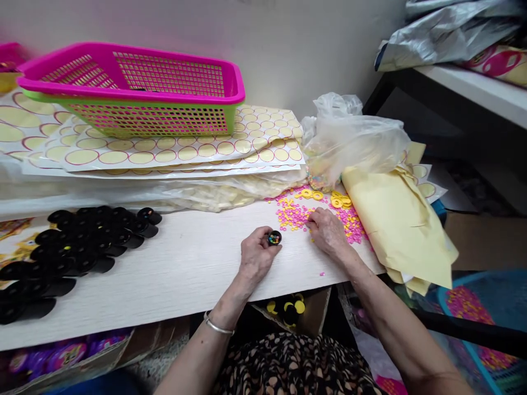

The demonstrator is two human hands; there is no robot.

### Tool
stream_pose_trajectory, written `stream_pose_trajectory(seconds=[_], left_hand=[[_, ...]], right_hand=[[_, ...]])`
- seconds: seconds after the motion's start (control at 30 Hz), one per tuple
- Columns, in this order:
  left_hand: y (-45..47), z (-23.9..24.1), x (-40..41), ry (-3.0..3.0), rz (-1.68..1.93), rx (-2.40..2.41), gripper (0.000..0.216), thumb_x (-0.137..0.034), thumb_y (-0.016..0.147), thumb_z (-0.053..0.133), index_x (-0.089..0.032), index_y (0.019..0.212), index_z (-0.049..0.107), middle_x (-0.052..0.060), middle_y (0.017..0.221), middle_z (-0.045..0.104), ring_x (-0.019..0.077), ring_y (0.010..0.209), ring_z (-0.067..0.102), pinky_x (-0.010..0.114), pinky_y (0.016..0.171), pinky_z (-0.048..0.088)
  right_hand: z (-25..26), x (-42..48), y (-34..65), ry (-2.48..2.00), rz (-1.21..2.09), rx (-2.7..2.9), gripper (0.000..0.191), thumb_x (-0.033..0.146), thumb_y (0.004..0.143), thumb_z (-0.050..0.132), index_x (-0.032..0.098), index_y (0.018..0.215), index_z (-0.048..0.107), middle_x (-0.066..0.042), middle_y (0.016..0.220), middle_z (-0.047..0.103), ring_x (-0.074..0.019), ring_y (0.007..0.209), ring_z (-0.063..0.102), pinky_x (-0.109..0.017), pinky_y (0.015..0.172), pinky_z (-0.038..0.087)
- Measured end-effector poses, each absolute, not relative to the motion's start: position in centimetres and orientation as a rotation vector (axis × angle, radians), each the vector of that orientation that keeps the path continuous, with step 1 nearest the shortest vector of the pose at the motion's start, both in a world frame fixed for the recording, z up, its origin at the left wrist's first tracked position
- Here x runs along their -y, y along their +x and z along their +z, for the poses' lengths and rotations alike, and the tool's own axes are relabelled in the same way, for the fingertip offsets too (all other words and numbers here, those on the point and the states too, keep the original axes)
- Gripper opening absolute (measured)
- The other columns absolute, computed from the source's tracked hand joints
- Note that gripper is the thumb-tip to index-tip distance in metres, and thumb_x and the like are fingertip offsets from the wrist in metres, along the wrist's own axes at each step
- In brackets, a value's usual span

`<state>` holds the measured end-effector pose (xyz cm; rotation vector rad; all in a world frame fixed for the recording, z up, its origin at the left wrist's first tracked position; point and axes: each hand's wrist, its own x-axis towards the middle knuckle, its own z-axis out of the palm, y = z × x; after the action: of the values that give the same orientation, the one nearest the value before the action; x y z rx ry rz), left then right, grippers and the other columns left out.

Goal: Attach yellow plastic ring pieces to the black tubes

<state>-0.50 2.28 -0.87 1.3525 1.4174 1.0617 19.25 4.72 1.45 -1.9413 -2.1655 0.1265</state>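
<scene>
My left hand (257, 253) is closed around a small black cup (274, 237), its round mouth facing up with several coloured beads inside. To the right, my right hand (327, 230) rests on a scattered heap of small pink and yellow beads (292, 215), fingertips pinched together down among them. Whatever sits between those fingertips is too small to make out. Larger yellow rings (341, 200) lie just behind the heap. On the left of the table stand rows of similar black cups (88, 236), a few with small coloured bits showing.
A pink and green basket (144, 118) stands on sheets of round stickers (164, 156) along the wall. At the back right are a clear plastic bag (358, 137) and folded yellow paper (399, 219). Below the table edge sits a carton (315, 312) with black and yellow discs.
</scene>
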Motion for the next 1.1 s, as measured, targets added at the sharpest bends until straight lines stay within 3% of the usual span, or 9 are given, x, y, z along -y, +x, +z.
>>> stream_pose_trajectory(seconds=[0.1, 0.27, 0.47, 0.67, 0.93, 1.1], left_hand=[[-0.7, -1.2, -2.2, 1.447, 1.057, -1.423, 0.038, -0.017, 0.057, 0.071, -0.017, 0.094, 0.063, -0.007, 0.058, 0.047, 0.0066, 0.05, 0.041, 0.02, 0.05, 0.035], [-0.8, -0.9, -2.3, 1.608, 1.013, -1.409, 0.025, -0.018, 0.061, 0.071, -0.018, 0.084, 0.064, -0.003, 0.073, 0.056, 0.0071, 0.057, 0.044, 0.02, 0.052, 0.036], [-0.8, -1.4, -2.4, 1.648, 1.009, -1.41, 0.023, -0.019, 0.063, 0.07, -0.019, 0.085, 0.063, -0.002, 0.075, 0.057, 0.0082, 0.06, 0.047, 0.02, 0.053, 0.037], [-0.7, -1.2, -2.5, 1.661, 1.013, -1.408, 0.024, -0.02, 0.062, 0.071, -0.019, 0.085, 0.064, -0.002, 0.075, 0.058, 0.0086, 0.059, 0.048, 0.021, 0.054, 0.038], [-0.8, -0.7, -2.1, 1.714, 1.062, -1.327, 0.021, -0.011, 0.061, 0.066, -0.019, 0.081, 0.065, -0.002, 0.076, 0.059, 0.01, 0.065, 0.052, 0.022, 0.059, 0.041], [-0.8, -0.7, -2.0, 1.732, 1.11, -1.269, 0.021, -0.007, 0.061, 0.062, -0.019, 0.079, 0.064, -0.001, 0.079, 0.061, 0.0117, 0.072, 0.055, 0.022, 0.063, 0.042]], right_hand=[[1.5, -3.9, 18.7, -1.807, 0.087, 2.137, 0.015, 0.016, 0.083, 0.048, 0.017, 0.075, 0.061, -0.007, 0.081, 0.058, -0.0195, 0.081, 0.05, -0.03, 0.071, 0.036], [0.9, -1.5, 16.6, -1.55, 0.255, 2.094, 0.019, 0.017, 0.086, 0.044, 0.018, 0.078, 0.061, -0.005, 0.079, 0.059, -0.0172, 0.077, 0.052, -0.028, 0.068, 0.038], [-0.1, 0.8, 15.5, -1.564, 0.13, 2.188, 0.022, 0.02, 0.087, 0.046, 0.018, 0.073, 0.063, -0.006, 0.083, 0.063, -0.0185, 0.078, 0.049, -0.032, 0.071, 0.035], [-0.4, 1.9, 16.8, -1.438, 0.316, 2.121, 0.014, 0.021, 0.085, 0.051, 0.019, 0.081, 0.064, -0.005, 0.089, 0.064, -0.0178, 0.083, 0.052, -0.032, 0.076, 0.04], [0.2, -0.1, 17.8, -1.351, 0.521, 1.713, 0.011, 0.021, 0.083, 0.052, 0.02, 0.077, 0.061, -0.003, 0.079, 0.062, -0.0162, 0.078, 0.057, -0.032, 0.074, 0.046], [1.6, 0.6, 19.2, -1.448, 0.404, 1.507, 0.01, 0.021, 0.082, 0.053, 0.019, 0.074, 0.059, -0.001, 0.073, 0.058, -0.0149, 0.07, 0.055, -0.03, 0.067, 0.045]])
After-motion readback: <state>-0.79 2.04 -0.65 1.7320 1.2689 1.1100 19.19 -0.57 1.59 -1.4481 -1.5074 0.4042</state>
